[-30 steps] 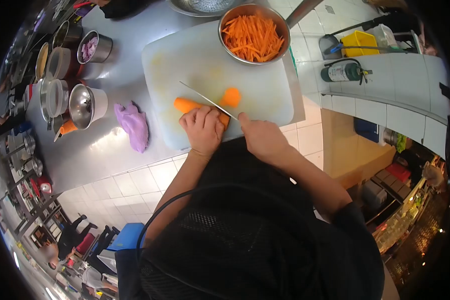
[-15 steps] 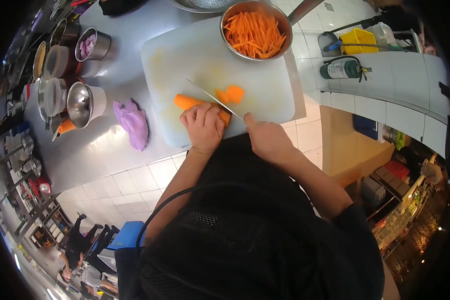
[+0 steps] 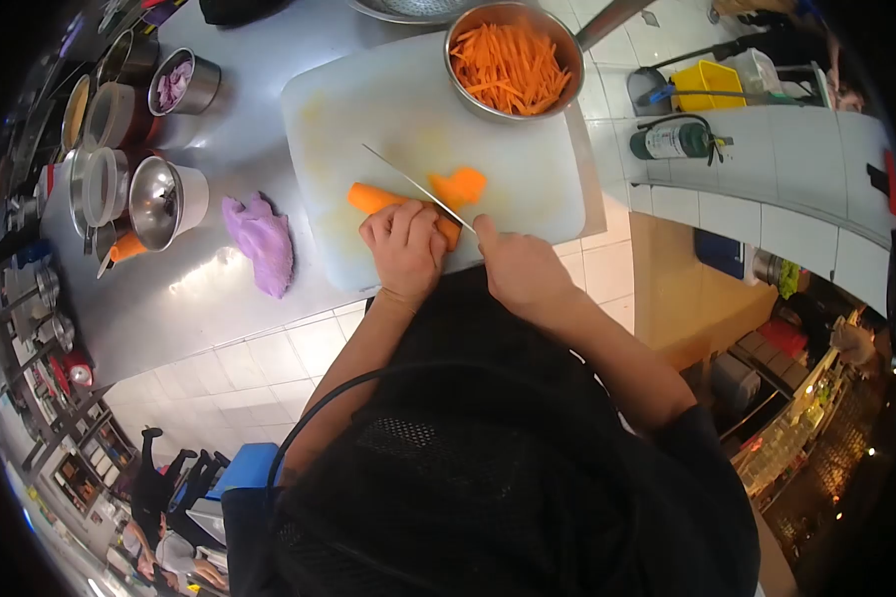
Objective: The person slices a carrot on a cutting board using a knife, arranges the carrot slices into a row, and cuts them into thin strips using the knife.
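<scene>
My left hand (image 3: 406, 247) is closed over a peeled carrot (image 3: 372, 197) on the white cutting board (image 3: 334, 129). The carrot shows on both sides of my curled fingers. In my right hand (image 3: 524, 271) is the handle of a knife (image 3: 408, 181), largely hidden by my fist. Its thin blade crosses the carrot just beyond my left knuckles, with the tip pointing up and left. Cut carrot slices (image 3: 460, 184) lie on the board right of the blade. A steel pan (image 3: 577, 85) full of carrot strips (image 3: 513, 68) stands on the board's far right corner.
A purple cloth (image 3: 260, 244) lies on the steel counter (image 3: 259, 139) left of the board. Farther left stand a steel pot (image 3: 207, 88) with purple pieces, a metal bowl (image 3: 153, 204) and several containers. A fire extinguisher (image 3: 672, 142) is at the right. Other people (image 3: 174, 507) are at lower left.
The knife has shifted slightly up and left along with my right hand. The slices beside the blade now sit closer together. My left hand keeps its hold on the carrot.
</scene>
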The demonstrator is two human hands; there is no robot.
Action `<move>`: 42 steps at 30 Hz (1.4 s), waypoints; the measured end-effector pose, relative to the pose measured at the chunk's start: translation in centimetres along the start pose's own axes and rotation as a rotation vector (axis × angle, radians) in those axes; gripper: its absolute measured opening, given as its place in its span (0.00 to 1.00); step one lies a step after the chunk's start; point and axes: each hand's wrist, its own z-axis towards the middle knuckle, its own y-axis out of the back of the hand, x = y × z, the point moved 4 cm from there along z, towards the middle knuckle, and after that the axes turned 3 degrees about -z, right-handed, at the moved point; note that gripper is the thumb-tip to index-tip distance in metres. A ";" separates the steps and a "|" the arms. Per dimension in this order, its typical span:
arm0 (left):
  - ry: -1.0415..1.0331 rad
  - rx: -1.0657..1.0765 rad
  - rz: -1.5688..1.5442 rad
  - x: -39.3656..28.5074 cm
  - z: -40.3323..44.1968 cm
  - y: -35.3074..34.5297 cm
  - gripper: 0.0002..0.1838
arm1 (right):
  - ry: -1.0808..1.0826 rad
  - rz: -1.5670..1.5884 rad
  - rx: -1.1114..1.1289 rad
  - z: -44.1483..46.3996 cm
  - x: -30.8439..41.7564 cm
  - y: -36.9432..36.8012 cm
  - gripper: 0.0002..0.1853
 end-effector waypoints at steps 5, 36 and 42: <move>0.013 -0.022 -0.012 0.1 -0.2 0.0 0.17 | -0.069 0.007 0.230 -7.2 3.6 8.0 0.13; 0.005 0.072 -0.139 1.4 -0.2 0.7 0.21 | -0.054 -0.050 0.193 -7.2 6.3 7.6 0.16; 0.009 0.064 -0.151 1.3 -0.2 0.8 0.21 | -0.063 0.009 -0.042 -2.7 2.7 -2.2 0.14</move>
